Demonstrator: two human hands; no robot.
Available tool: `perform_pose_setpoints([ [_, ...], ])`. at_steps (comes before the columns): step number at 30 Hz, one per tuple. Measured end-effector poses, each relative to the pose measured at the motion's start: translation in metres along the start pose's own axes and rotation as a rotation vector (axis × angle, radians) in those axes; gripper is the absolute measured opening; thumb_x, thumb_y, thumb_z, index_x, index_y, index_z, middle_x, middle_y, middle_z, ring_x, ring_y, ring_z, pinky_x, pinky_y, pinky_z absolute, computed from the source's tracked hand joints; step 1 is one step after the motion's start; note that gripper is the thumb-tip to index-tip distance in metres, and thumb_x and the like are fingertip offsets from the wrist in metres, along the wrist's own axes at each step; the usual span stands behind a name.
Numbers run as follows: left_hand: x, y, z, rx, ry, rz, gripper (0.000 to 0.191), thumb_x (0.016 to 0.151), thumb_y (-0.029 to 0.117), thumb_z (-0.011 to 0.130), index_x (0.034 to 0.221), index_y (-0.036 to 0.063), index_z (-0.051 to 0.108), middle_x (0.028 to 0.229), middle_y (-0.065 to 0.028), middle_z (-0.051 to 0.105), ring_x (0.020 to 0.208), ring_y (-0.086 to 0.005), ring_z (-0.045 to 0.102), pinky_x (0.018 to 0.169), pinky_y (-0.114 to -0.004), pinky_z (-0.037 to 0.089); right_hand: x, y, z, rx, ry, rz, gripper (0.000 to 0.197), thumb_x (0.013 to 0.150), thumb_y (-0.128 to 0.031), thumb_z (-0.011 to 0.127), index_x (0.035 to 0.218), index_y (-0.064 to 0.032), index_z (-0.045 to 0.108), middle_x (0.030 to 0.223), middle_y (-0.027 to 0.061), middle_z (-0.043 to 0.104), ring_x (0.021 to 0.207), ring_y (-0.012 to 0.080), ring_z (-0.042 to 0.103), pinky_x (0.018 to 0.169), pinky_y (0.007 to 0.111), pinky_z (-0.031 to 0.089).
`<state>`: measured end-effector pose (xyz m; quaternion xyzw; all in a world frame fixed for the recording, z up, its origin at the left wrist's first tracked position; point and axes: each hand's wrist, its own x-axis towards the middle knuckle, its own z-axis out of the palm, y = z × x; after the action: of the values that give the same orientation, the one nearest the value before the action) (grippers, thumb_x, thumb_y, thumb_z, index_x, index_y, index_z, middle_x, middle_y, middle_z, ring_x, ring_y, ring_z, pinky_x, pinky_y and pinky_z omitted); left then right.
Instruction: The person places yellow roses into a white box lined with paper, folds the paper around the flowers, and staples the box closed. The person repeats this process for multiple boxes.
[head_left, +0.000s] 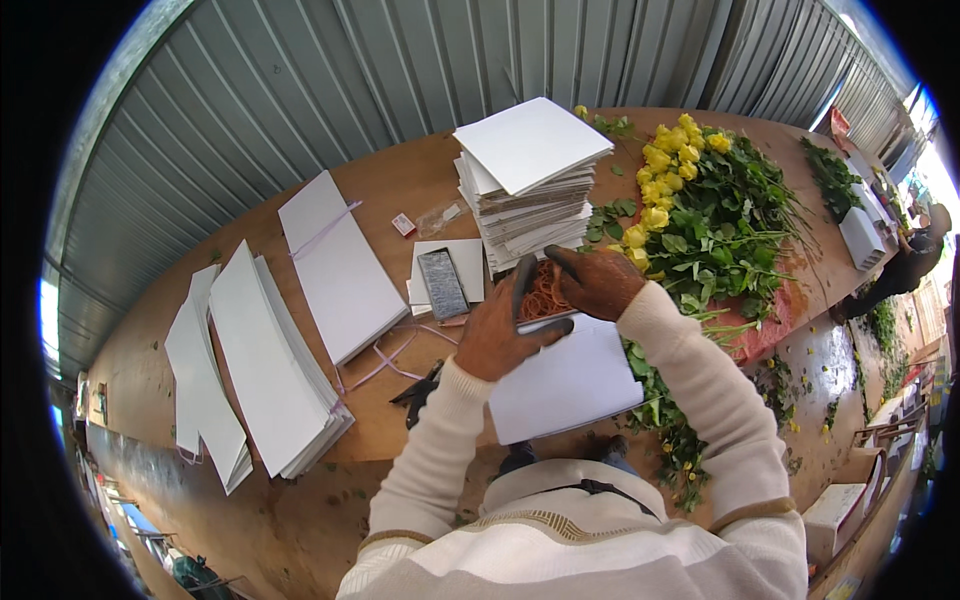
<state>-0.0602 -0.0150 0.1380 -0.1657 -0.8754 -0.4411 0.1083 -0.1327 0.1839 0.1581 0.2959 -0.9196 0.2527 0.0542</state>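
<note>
Both my hands are over a container of orange-brown rubber bands (541, 298) at the table's front. My left hand (495, 334) is at its left side, thumb and forefinger spread apart with nothing seen between them. The fingertips are dark, as if covered. My right hand (604, 281) bends over the bands from the right, its fingers curled down at them; whether it grips one is hidden. Nearer my body lies a white corrugated sheet (566, 382). Right behind the bands rises a tall stack of white cardboard sheets (532, 146).
Cut yellow roses (667, 161) with leafy stems (720, 225) lie to the right. A phone (443, 283), black-handled tool (417, 396), small box (403, 224) and white board stacks (341, 270) are left. A corrugated metal wall (420, 67) stands behind. Another person (919, 251) is far right.
</note>
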Motion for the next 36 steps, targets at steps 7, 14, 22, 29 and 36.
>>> perform_pose_setpoints([
  [7, 0.013, 0.023, 0.051, 0.098, -0.002, -0.187, 0.096, 0.077, 0.032, 0.089, 0.153, 0.0045, 0.038, 0.129, -0.0167, 0.067, 0.112, -0.0296, 0.07, 0.092, -0.04, 0.057, -0.009, 0.033, -0.005, -0.094, -0.126, 0.002, 0.043, 0.095, -0.024, 0.052, 0.134, -0.0078, 0.06, 0.087, 0.0258, 0.072, 0.081, 0.0455, 0.07, 0.076, 0.056, 0.057],
  [14, 0.005, 0.057, 0.079, 0.127, 0.04, -0.241, 0.088, 0.076, 0.026, 0.09, 0.149, 0.0049, 0.045, 0.129, -0.0145, 0.068, 0.113, -0.0252, 0.069, 0.094, -0.037, 0.056, -0.039, 0.053, -0.008, -0.001, -0.072, -0.051, 0.031, 0.095, -0.024, 0.052, 0.121, -0.0137, 0.066, 0.091, 0.025, 0.072, 0.083, 0.0446, 0.07, 0.081, 0.055, 0.056],
  [22, 0.015, 0.058, 0.078, -0.113, 0.078, -0.27, 0.042, 0.09, 0.0, 0.071, 0.131, -0.0027, 0.062, 0.12, -0.0105, 0.072, 0.108, -0.016, 0.067, 0.095, -0.032, 0.054, -0.062, 0.079, -0.032, 0.06, -0.036, -0.102, 0.035, 0.097, -0.029, 0.055, 0.126, -0.0156, 0.067, 0.102, 0.0242, 0.072, 0.098, 0.045, 0.068, 0.092, 0.053, 0.053],
  [29, 0.031, 0.049, 0.071, 0.142, 0.079, -0.067, 0.036, 0.087, 0.013, 0.073, 0.122, 0.004, 0.07, 0.107, -0.0168, 0.076, 0.094, -0.026, 0.075, 0.082, -0.038, 0.058, -0.095, 0.092, -0.06, 0.938, -0.156, -0.116, 0.028, 0.1, -0.024, 0.065, 0.119, -0.0049, 0.071, 0.109, 0.008, 0.072, 0.097, 0.0175, 0.067, 0.086, 0.033, 0.054],
  [36, 0.025, 0.125, 0.145, -0.005, -0.309, 0.101, 0.039, 0.088, 0.002, 0.068, 0.127, 0.004, 0.067, 0.101, -0.0121, 0.076, 0.09, -0.0196, 0.073, 0.084, -0.033, 0.056, -0.247, 0.067, -0.06, 1.043, -0.206, -0.02, 0.028, 0.104, -0.025, 0.056, 0.113, -0.0007, 0.066, 0.093, 0.0119, 0.071, 0.083, 0.0205, 0.067, 0.077, 0.038, 0.053],
])
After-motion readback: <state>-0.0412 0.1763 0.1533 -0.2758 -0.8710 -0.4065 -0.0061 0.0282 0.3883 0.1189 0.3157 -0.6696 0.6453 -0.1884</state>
